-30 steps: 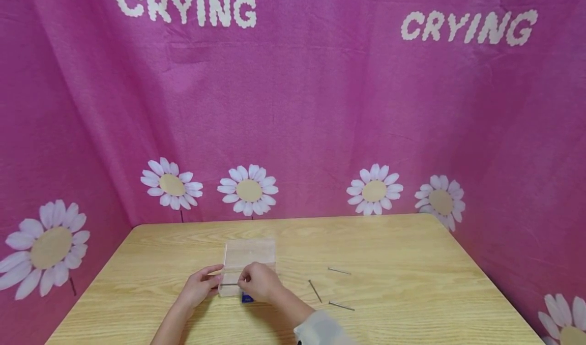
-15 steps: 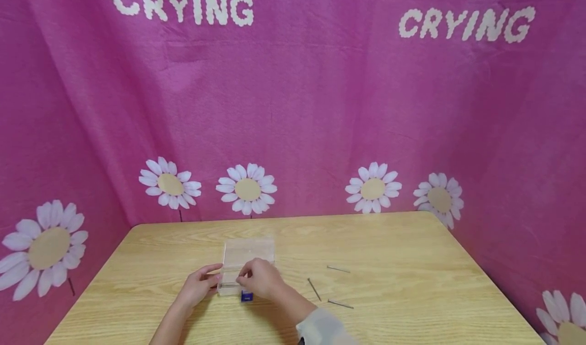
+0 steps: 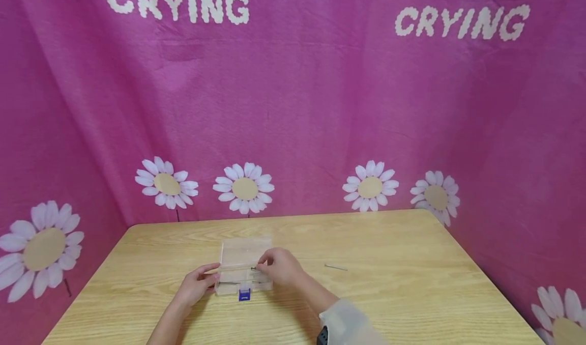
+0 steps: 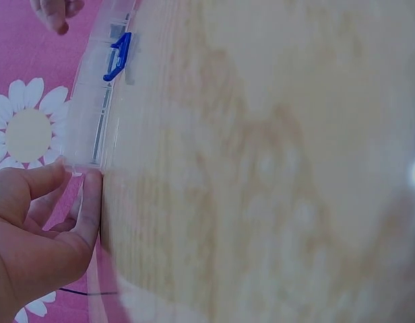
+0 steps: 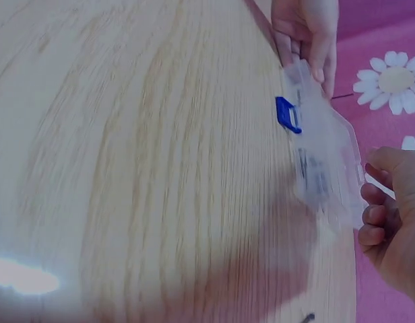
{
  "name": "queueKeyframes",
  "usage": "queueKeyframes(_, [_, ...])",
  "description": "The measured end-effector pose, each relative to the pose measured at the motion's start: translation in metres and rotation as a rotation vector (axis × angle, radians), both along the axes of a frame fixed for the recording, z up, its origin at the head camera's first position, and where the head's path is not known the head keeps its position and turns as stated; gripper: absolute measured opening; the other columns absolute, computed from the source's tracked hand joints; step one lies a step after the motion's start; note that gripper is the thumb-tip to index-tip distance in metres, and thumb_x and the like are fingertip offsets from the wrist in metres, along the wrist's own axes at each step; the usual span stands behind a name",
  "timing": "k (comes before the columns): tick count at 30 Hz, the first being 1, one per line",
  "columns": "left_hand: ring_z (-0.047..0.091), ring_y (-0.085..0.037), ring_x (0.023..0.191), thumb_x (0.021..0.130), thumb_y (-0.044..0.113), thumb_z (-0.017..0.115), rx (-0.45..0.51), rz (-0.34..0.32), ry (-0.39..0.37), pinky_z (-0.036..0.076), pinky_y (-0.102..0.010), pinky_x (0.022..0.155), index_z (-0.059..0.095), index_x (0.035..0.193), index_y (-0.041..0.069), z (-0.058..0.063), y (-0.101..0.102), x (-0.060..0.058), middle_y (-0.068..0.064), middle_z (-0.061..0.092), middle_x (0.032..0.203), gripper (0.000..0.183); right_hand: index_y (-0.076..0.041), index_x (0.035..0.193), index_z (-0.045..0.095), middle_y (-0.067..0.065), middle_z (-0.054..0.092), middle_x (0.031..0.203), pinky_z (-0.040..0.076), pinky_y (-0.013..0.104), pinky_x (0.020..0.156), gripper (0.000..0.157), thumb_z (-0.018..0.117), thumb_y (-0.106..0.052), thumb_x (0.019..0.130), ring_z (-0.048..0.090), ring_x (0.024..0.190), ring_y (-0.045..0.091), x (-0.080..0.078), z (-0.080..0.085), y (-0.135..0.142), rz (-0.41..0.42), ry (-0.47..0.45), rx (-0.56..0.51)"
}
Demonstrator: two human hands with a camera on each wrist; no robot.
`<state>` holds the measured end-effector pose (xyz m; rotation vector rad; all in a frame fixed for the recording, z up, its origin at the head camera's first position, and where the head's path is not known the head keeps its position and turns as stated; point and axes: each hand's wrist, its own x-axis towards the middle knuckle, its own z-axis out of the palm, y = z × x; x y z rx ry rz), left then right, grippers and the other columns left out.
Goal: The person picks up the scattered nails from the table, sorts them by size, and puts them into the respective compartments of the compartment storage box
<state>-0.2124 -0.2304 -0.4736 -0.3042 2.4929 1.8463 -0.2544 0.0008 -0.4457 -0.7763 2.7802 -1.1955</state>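
Note:
A clear plastic box (image 3: 227, 290) with its lid (image 3: 244, 251) raised lies on the table. A blue latch (image 3: 244, 294) hangs at its front. My left hand (image 3: 194, 288) touches the box's left end, with extended fingertips (image 4: 92, 180) against its edge. Inside the front compartment lies a nail (image 3: 227, 283). My right hand (image 3: 281, 267) is at the box's back right corner, fingers loosely curled. In the right wrist view its thumb and fingers (image 5: 373, 215) stand apart, close to the lid. In the head view a small dark metal end (image 3: 253, 268) shows right at the right fingertips.
One loose nail (image 3: 336, 266) lies on the wooden table (image 3: 403, 284) right of the box. The right forearm and sleeve (image 3: 350, 322) cover the area in front of it. A pink curtain (image 3: 302, 106) with printed daisies stands behind the table.
My right hand has moved right and back from over the front compartment, where a nail now lies. The blue latch is uncovered. Two loose nails have gone behind the right arm. The left hand stays.

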Motion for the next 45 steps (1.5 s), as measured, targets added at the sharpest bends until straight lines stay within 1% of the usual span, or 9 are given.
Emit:
queueKeyframes(8, [0.06,-0.013,0.084,0.093,0.003,0.051,0.0,-0.009,-0.004,0.055,-0.027,0.071,0.049,0.129,-0.008,-0.001,-0.001,0.0,-0.023,0.062,0.106,0.037,-0.008,0.088,0.07,-0.001,0.056,0.074,0.039,0.021,0.058,0.013,0.066,-0.02,0.084,0.045,0.068,0.006,-0.003,-0.007,0.026,0.007,0.011,-0.038])
queueKeyframes(12, [0.06,-0.012,0.083,0.093,0.002,0.051,0.001,-0.005,-0.005,0.054,-0.025,0.071,0.049,0.128,-0.008,0.0,-0.001,0.0,-0.023,0.061,0.107,0.037,-0.008,0.09,0.07,-0.001,0.057,0.076,0.04,0.021,0.055,0.015,0.066,-0.021,0.085,0.046,0.066,0.008,-0.005,-0.009,0.04,-0.007,-0.021,-0.052])
queueKeyframes(16, [0.06,-0.012,0.083,0.093,0.002,0.051,0.002,-0.005,0.0,0.055,-0.026,0.071,0.049,0.128,-0.008,0.0,0.0,0.001,-0.025,0.061,0.107,0.036,-0.008,0.092,0.069,0.001,0.056,0.079,0.041,0.022,0.053,0.017,0.066,-0.023,0.085,0.046,0.067,0.01,-0.006,-0.01,0.055,-0.038,-0.073,-0.073])
queueKeyframes(20, [0.06,-0.013,0.084,0.093,0.002,0.051,-0.007,-0.009,0.001,0.055,-0.027,0.072,0.048,0.129,-0.008,0.001,0.0,0.001,-0.025,0.061,0.107,0.037,-0.007,0.094,0.068,0.004,0.056,0.082,0.042,0.024,0.057,0.018,0.066,-0.022,0.085,0.047,0.073,0.014,-0.005,-0.009,0.072,-0.064,-0.103,-0.11])
queueKeyframes(23, [0.06,-0.013,0.084,0.093,0.002,0.051,-0.014,-0.008,0.0,0.055,-0.027,0.073,0.048,0.129,-0.008,0.001,0.0,0.001,-0.025,0.061,0.107,0.037,-0.007,0.093,0.068,0.004,0.055,0.082,0.042,0.025,0.063,0.016,0.066,-0.021,0.085,0.048,0.076,0.015,-0.006,-0.012,0.084,-0.097,-0.115,-0.139])
queueKeyframes(28, [0.061,-0.014,0.084,0.093,0.001,0.051,-0.01,-0.005,0.005,0.056,-0.028,0.073,0.048,0.128,-0.009,0.001,0.001,0.001,-0.025,0.061,0.107,0.037,-0.008,0.091,0.067,0.005,0.053,0.08,0.041,0.026,0.066,0.014,0.067,-0.02,0.084,0.047,0.075,0.015,-0.008,-0.02,0.105,-0.17,-0.146,-0.184])
queueKeyframes(34, [0.062,-0.015,0.084,0.093,-0.001,0.05,-0.001,-0.003,0.012,0.055,-0.028,0.072,0.048,0.128,-0.01,0.001,0.001,0.001,-0.026,0.062,0.106,0.036,-0.007,0.092,0.068,0.006,0.057,0.08,0.043,0.027,0.064,0.016,0.068,-0.02,0.083,0.051,0.073,0.015,-0.013,-0.028,0.13,-0.209,-0.133,-0.144])
queueKeyframes(40, [0.062,-0.015,0.084,0.093,0.0,0.051,-0.002,0.002,0.009,0.056,-0.029,0.073,0.048,0.128,-0.009,0.0,0.001,0.0,-0.026,0.062,0.106,0.037,-0.007,0.09,0.069,0.004,0.059,0.08,0.042,0.028,0.069,0.015,0.07,-0.019,0.081,0.05,0.077,0.014,-0.017,-0.034,0.152,-0.26,-0.12,-0.122])
queueKeyframes(45, [0.061,-0.014,0.083,0.093,0.0,0.051,-0.008,0.003,0.008,0.055,-0.027,0.072,0.049,0.128,-0.009,-0.001,0.001,0.0,-0.025,0.062,0.106,0.037,-0.006,0.09,0.069,0.004,0.062,0.083,0.043,0.028,0.071,0.015,0.07,-0.018,0.08,0.051,0.078,0.014,-0.015,-0.036,0.168,-0.289,-0.097,-0.115])
